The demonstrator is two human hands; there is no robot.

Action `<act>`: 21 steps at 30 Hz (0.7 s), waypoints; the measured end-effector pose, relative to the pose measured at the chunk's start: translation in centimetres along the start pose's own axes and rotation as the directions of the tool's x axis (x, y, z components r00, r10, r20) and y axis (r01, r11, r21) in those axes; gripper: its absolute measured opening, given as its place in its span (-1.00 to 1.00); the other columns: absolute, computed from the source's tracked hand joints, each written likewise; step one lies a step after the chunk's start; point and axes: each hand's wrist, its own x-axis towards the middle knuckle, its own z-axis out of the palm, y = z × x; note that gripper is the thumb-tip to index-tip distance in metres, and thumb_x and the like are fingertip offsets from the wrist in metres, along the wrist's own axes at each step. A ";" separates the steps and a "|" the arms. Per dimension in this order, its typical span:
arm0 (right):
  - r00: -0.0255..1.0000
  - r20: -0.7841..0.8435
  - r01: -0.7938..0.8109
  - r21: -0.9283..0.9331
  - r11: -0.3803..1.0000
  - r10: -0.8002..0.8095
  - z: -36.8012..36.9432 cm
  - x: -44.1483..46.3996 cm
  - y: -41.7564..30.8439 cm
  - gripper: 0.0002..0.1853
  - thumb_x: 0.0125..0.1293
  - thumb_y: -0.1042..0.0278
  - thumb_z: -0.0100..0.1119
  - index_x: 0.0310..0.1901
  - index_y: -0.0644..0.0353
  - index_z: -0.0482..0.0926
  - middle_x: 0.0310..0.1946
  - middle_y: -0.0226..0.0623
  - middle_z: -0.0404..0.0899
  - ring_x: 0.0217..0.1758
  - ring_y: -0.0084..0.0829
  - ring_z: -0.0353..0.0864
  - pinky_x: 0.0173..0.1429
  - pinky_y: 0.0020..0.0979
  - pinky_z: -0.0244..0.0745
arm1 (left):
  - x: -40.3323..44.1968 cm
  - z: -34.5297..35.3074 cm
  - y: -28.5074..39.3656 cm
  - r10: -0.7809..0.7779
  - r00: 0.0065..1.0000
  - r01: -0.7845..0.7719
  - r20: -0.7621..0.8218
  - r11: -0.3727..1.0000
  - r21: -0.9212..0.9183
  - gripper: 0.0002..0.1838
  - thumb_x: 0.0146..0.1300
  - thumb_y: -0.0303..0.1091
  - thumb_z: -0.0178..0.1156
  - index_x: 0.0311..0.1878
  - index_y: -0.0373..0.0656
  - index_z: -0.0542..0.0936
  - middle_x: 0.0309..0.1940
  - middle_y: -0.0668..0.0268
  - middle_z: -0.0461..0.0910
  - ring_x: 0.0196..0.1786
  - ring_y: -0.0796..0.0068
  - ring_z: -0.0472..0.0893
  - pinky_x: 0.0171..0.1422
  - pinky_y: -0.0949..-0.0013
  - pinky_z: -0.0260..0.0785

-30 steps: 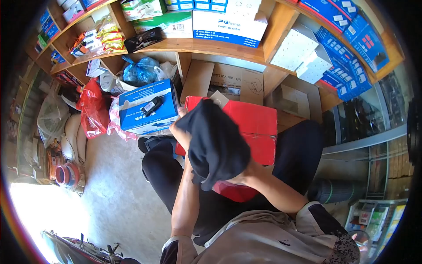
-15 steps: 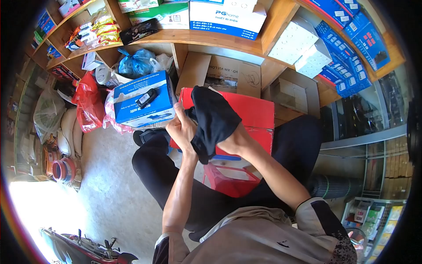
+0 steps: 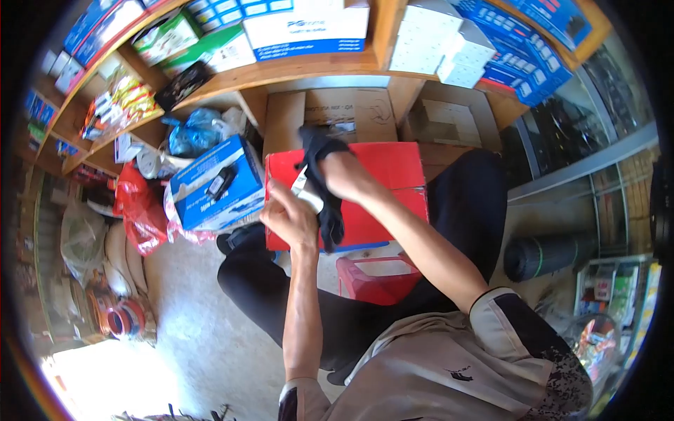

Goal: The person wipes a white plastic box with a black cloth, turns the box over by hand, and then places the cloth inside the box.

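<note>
A dark, bunched black cloth (image 3: pixel 328 221) hangs over the red box (image 3: pixel 379 200) in front of me. My right hand (image 3: pixel 340 172) is closed on its upper part, with the fingertips hidden by the fabric. At the cloth's left edge, my left hand (image 3: pixel 291 219) has curled fingers against the fabric, partly out of sight. A small whitish piece (image 3: pixel 307 195) shows between my left hand and the cloth; I cannot make out what it is.
A blue box (image 3: pixel 217 184) with a black key fob on it stands left of the red box. A red plastic stool (image 3: pixel 375 279) is between my legs. Wooden shelves (image 3: pixel 295 70) with cartons run across the front. Red bags and a dark roll (image 3: pixel 537 258) lie at the sides.
The cloth has gone from a wide bundle raised over the red box to a narrower, hanging shape. My hands have shifted around it, and the whitish piece now shows. The view has turned.
</note>
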 end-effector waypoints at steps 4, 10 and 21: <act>0.979 0.147 0.185 -0.371 0.910 -0.139 -1.8 -1.6 -3.4 -0.62 0.22 0.43 0.20 0.06 0.39 0.49 0.03 0.16 0.54 0.18 0.11 0.51 0.24 -0.15 0.41 | 0.3 -0.9 1.1 0.021 1.000 -0.021 -0.005 0.995 -0.098 -0.28 0.62 -0.07 -0.13 -0.73 -0.32 0.32 -0.79 0.43 0.31 -0.63 0.66 0.22 -0.51 0.32 0.06; 0.957 -0.071 0.265 -0.177 0.948 -0.281 -1.4 0.0 3.0 -0.82 0.20 0.32 0.13 -0.34 0.27 0.55 -0.42 0.13 0.59 -0.27 0.14 0.63 -0.18 0.03 0.51 | -1.6 0.6 2.4 0.172 0.982 -0.174 0.083 0.984 0.018 -0.32 0.62 -0.32 -0.15 -0.79 -0.27 0.21 -0.89 0.29 0.25 -0.81 0.45 0.22 -0.61 0.21 -0.06; 0.914 -0.193 0.259 -0.403 0.878 -0.358 -1.7 -1.5 0.0 -0.83 0.09 0.31 0.28 -0.39 0.21 0.53 -0.45 -0.03 0.56 -0.33 0.00 0.61 -0.18 -0.09 0.45 | -1.1 -0.2 2.9 0.239 0.957 -0.232 0.167 0.971 -0.063 -0.34 0.61 -0.30 -0.14 -0.75 -0.30 0.30 -0.84 0.23 0.32 -0.80 0.41 0.26 -0.60 0.22 -0.05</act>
